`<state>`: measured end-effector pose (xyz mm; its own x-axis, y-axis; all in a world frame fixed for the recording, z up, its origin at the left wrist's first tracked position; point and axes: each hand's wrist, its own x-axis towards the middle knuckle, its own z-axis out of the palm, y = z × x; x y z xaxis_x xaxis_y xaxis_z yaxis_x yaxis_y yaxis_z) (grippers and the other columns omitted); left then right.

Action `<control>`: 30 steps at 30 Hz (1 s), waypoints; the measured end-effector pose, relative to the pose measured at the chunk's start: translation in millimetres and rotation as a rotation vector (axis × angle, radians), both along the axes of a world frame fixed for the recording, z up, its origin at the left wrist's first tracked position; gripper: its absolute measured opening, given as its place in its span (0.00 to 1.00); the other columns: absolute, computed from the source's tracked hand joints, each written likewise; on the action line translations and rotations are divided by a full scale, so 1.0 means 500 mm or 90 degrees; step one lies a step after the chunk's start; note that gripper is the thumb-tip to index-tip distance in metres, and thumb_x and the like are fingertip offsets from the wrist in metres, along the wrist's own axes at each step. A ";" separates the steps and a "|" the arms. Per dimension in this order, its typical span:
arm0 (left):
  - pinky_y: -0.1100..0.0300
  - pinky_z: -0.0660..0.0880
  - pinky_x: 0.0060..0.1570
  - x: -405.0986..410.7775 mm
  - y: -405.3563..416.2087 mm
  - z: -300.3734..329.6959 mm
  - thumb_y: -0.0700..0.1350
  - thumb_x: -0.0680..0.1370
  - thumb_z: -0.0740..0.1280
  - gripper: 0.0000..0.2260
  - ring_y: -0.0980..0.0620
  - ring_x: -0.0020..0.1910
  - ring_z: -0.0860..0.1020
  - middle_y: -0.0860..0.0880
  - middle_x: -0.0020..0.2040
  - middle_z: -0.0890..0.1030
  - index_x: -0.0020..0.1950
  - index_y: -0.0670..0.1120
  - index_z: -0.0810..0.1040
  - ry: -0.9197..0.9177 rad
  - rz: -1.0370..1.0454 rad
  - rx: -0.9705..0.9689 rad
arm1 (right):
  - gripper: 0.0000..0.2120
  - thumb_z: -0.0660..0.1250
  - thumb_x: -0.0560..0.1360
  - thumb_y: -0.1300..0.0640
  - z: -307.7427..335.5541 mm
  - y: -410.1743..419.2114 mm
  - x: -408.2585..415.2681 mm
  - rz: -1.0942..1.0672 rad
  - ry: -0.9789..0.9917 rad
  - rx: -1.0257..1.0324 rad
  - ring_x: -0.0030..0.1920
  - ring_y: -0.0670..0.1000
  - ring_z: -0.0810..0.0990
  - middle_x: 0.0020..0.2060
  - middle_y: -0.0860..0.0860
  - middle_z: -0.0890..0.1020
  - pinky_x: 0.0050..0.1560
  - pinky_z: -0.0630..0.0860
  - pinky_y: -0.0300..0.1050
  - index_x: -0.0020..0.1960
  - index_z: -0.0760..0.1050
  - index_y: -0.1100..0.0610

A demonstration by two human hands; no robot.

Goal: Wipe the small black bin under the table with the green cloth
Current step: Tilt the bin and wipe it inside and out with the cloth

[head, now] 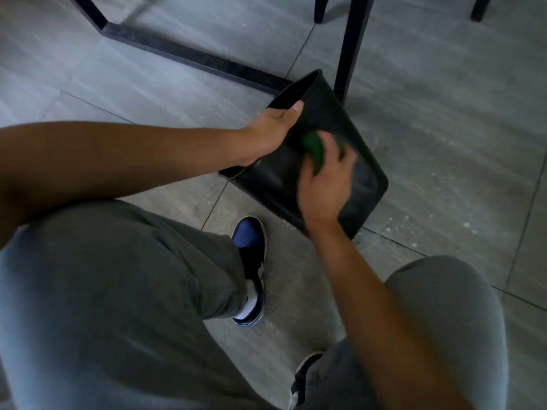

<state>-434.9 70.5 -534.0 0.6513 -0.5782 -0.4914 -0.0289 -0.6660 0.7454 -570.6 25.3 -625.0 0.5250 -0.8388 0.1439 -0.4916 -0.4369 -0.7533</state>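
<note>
Head view, left to right: left hand [270, 133] grips the rim of the tipped black bin [367, 184] on the tiled floor [444, 119], fingers curled over its edge. Right hand [325, 184] presses a green cloth [312, 147] against the bin's side. A black table leg [350, 45] stands just behind; no writing is legible.

1. Grey floor tiles [444, 128] are filling your whole view, with dark joint lines running across them.
2. A black table frame bar [183, 53] is lying along the floor at 11 o'clock.
3. An upright black table leg [352, 45] is standing at 12 o'clock.
4. Two dark chair legs [321, 8] are showing at the top edge, toward 1 o'clock.
5. A blue-and-black shoe [250, 261] is resting on the tiles near centre, just toward 6 o'clock.
6. Grey trousers [118, 291] are covering both knees, from 8 to 4 o'clock.
</note>
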 end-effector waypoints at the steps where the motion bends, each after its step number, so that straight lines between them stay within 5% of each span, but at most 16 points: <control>1: 0.53 0.74 0.66 0.004 0.007 -0.003 0.63 0.84 0.55 0.27 0.48 0.62 0.79 0.46 0.62 0.82 0.69 0.46 0.79 -0.002 0.003 0.008 | 0.23 0.64 0.80 0.50 -0.041 -0.058 -0.019 -0.089 0.046 0.033 0.63 0.61 0.79 0.70 0.58 0.72 0.57 0.77 0.53 0.74 0.70 0.45; 3: 0.54 0.70 0.70 0.004 0.019 -0.013 0.62 0.84 0.55 0.26 0.47 0.66 0.76 0.45 0.67 0.79 0.71 0.46 0.77 -0.025 -0.007 0.010 | 0.24 0.62 0.81 0.50 -0.102 -0.148 -0.077 -0.273 0.140 0.159 0.62 0.65 0.79 0.68 0.61 0.73 0.59 0.77 0.56 0.77 0.68 0.48; 5: 0.58 0.71 0.63 0.003 0.020 -0.013 0.61 0.84 0.56 0.24 0.50 0.61 0.78 0.47 0.61 0.82 0.66 0.46 0.80 -0.048 -0.018 -0.004 | 0.24 0.62 0.81 0.51 -0.086 -0.130 -0.085 -0.317 0.137 0.204 0.61 0.67 0.78 0.67 0.63 0.72 0.60 0.77 0.59 0.77 0.68 0.50; 9: 0.58 0.74 0.52 0.009 0.001 -0.013 0.58 0.85 0.58 0.19 0.54 0.46 0.81 0.54 0.40 0.82 0.41 0.52 0.80 -0.043 0.003 -0.008 | 0.22 0.68 0.78 0.54 0.038 0.043 0.013 -0.032 -0.010 0.070 0.62 0.59 0.79 0.70 0.58 0.70 0.55 0.77 0.53 0.72 0.71 0.47; 11: 0.59 0.74 0.49 0.010 -0.001 -0.011 0.57 0.84 0.60 0.18 0.57 0.40 0.80 0.56 0.35 0.81 0.38 0.52 0.78 -0.045 0.000 -0.008 | 0.23 0.68 0.78 0.53 0.051 0.040 0.033 0.078 -0.048 0.001 0.61 0.59 0.79 0.70 0.58 0.70 0.53 0.77 0.51 0.72 0.71 0.47; 14: 0.57 0.76 0.58 0.016 0.010 -0.018 0.58 0.84 0.59 0.17 0.53 0.50 0.82 0.52 0.47 0.83 0.48 0.49 0.81 -0.058 -0.014 0.003 | 0.22 0.65 0.81 0.50 -0.056 -0.088 -0.034 -0.036 0.068 0.019 0.62 0.61 0.79 0.71 0.58 0.71 0.56 0.77 0.53 0.74 0.69 0.46; 18: 0.56 0.75 0.64 0.006 0.006 -0.012 0.58 0.85 0.59 0.19 0.51 0.57 0.81 0.49 0.55 0.83 0.59 0.47 0.82 -0.058 -0.035 -0.025 | 0.25 0.61 0.83 0.52 -0.083 -0.162 -0.075 -0.368 0.162 0.269 0.65 0.68 0.76 0.71 0.65 0.70 0.63 0.74 0.58 0.78 0.64 0.54; 25: 0.57 0.78 0.57 0.003 -0.009 -0.003 0.56 0.84 0.61 0.16 0.49 0.52 0.83 0.49 0.47 0.84 0.49 0.48 0.83 -0.046 -0.023 -0.022 | 0.23 0.67 0.78 0.54 0.025 0.054 0.014 0.017 -0.072 0.007 0.66 0.59 0.76 0.70 0.59 0.71 0.58 0.74 0.49 0.73 0.71 0.48; 30: 0.52 0.73 0.69 0.006 -0.006 -0.006 0.59 0.84 0.59 0.21 0.49 0.60 0.80 0.47 0.61 0.82 0.68 0.47 0.79 -0.054 -0.045 -0.005 | 0.25 0.65 0.81 0.54 -0.109 -0.114 -0.100 -0.368 0.085 0.234 0.62 0.68 0.78 0.66 0.65 0.73 0.59 0.77 0.57 0.78 0.69 0.53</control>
